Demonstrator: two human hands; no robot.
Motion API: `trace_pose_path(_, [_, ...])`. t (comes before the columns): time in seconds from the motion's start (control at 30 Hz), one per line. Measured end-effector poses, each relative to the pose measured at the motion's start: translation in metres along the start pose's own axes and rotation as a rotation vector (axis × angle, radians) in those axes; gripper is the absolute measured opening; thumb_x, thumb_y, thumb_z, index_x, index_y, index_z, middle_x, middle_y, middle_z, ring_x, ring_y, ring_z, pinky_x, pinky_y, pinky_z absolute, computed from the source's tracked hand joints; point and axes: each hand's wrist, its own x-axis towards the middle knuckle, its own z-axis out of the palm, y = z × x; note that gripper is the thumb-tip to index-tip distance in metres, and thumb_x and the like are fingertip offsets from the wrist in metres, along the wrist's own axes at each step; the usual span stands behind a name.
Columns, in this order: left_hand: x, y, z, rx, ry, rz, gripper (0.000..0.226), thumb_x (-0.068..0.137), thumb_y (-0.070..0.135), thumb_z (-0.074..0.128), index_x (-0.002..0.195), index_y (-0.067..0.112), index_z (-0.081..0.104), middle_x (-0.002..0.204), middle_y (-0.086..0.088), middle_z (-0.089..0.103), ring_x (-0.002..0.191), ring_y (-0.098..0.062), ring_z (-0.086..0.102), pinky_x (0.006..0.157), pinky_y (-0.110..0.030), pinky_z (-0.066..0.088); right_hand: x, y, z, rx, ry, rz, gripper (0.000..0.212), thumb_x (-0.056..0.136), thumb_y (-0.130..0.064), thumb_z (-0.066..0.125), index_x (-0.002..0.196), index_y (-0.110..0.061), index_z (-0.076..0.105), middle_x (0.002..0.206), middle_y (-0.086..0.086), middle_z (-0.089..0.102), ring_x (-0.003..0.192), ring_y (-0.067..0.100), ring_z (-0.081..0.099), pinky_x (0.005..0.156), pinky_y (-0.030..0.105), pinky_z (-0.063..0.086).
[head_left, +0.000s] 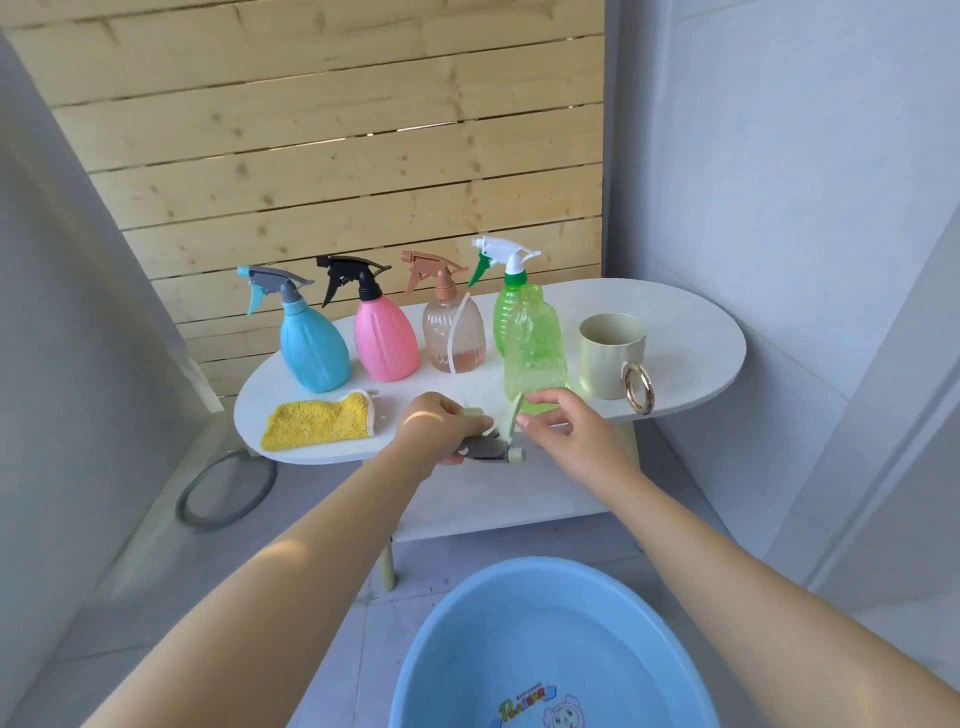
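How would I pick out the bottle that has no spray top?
On the white oval table, near its front edge and left of the cream mug, stands a clear green bottle. Unlike the other green bottle behind it, it has no spray top.

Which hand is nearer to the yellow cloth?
The left hand: it is just right of the yellow cloth, gripping a spray head. The right hand is farther right, beside the uncapped green bottle.
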Motion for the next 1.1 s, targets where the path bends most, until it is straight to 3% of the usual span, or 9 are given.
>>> trace_pose_path(0.1, [-0.023,0.006,-0.004,-0.207,-0.039,-0.022,0.033,0.077,0.023,0.079,0.09,0.008,0.053,0.083,-0.011,0.064,0.068,-0.019,0.06,0.054,-0.022,0.056,-0.013,-0.015,-0.003,0.143,-0.083,0.089,0.034,0.086,-0.039,0.064,0.116,-0.027,0.052,0.104,-0.001,0.065,0.091,0.015,0.066,0.081,0.03,0.052])
trace_pose_path(0.23, [-0.048,0.02,-0.001,-0.334,-0.035,-0.002,0.03,0.077,0.026,0.079,0.069,0.007,0.057,0.074,-0.011,0.064,0.064,-0.023,0.063,0.059,-0.024,0.059,-0.032,-0.036,-0.009,0.244,-0.128,0.115,0.015,0.087,-0.02,0.065,0.101,-0.018,0.059,0.098,0.007,0.069,0.075,0.016,0.07,0.071,0.028,0.055])
trace_pose_path(0.37, [-0.069,0.045,0.005,-0.545,-0.052,-0.04,0.024,0.083,0.02,0.073,0.074,0.0,0.062,0.069,-0.012,0.064,0.053,-0.017,0.064,0.053,-0.024,0.058,-0.038,-0.058,-0.017,0.273,0.1,0.069,0.006,0.087,-0.016,0.063,0.091,-0.013,0.065,0.088,0.011,0.071,0.075,0.02,0.069,0.071,0.033,0.055])
trace_pose_path(0.47, [-0.082,0.066,0.012,-0.718,-0.134,-0.093,0.026,0.093,0.016,0.06,0.075,-0.003,0.059,0.061,-0.011,0.065,0.045,-0.016,0.064,0.058,-0.026,0.057,-0.035,-0.066,-0.027,0.285,0.269,0.039,0.003,0.085,-0.025,0.064,0.083,-0.028,0.062,0.083,0.004,0.07,0.083,0.025,0.069,0.079,0.043,0.056])
trace_pose_path(0.6, [-0.096,0.088,0.019,-0.801,-0.19,-0.042,0.014,0.096,0.01,0.053,0.097,-0.003,0.057,0.079,-0.012,0.065,0.064,-0.021,0.066,0.061,-0.026,0.058,-0.029,-0.077,-0.051,0.161,0.474,-0.01,0.012,0.089,-0.031,0.055,0.087,-0.022,0.063,0.085,0.006,0.071,0.086,0.025,0.066,0.079,0.035,0.05])
trace_pose_path(0.73, [-0.09,0.092,0.017,-0.42,0.006,0.243,0.022,0.096,0.009,0.051,0.114,0.001,0.06,0.088,-0.006,0.064,0.072,-0.012,0.064,0.057,-0.022,0.056,-0.022,-0.099,-0.089,0.045,0.575,-0.061,0.027,0.096,-0.031,0.044,0.09,-0.009,0.058,0.083,0.008,0.064,0.079,0.027,0.056,0.059,0.029,0.034])
trace_pose_path(0.8, [-0.081,0.094,0.01,-0.111,0.128,0.426,0.027,0.095,0.01,0.052,0.12,0.009,0.062,0.107,-0.006,0.064,0.085,-0.014,0.063,0.07,-0.027,0.053,-0.015,-0.111,-0.106,-0.031,0.556,-0.077,0.029,0.096,-0.031,0.044,0.083,-0.007,0.056,0.077,0.007,0.06,0.068,0.023,0.05,0.051,0.026,0.031])
trace_pose_path(0.93, [-0.061,0.103,0.002,0.294,0.1,0.515,0.039,0.093,0.015,0.059,0.132,0.014,0.055,0.123,-0.011,0.058,0.118,-0.022,0.048,0.078,-0.015,0.034,0.004,-0.138,-0.132,-0.061,0.53,-0.093,0.038,0.095,-0.028,0.044,0.063,-0.008,0.053,0.069,0.012,0.061,0.063,0.024,0.05,0.049,0.026,0.032])
trace_pose_path(1.1, [-0.024,0.108,0.0,0.434,0.146,0.413,0.006,0.09,0.024,0.061,0.093,0.025,0.066,0.126,-0.011,0.059,0.105,-0.026,0.058,0.097,-0.037,0.043,0.032,-0.166,-0.147,-0.131,0.532,-0.103,0.04,0.095,-0.027,0.046,0.057,-0.011,0.045,0.059,0.007,0.051,0.055,0.019,0.044,0.04,0.015,0.029])
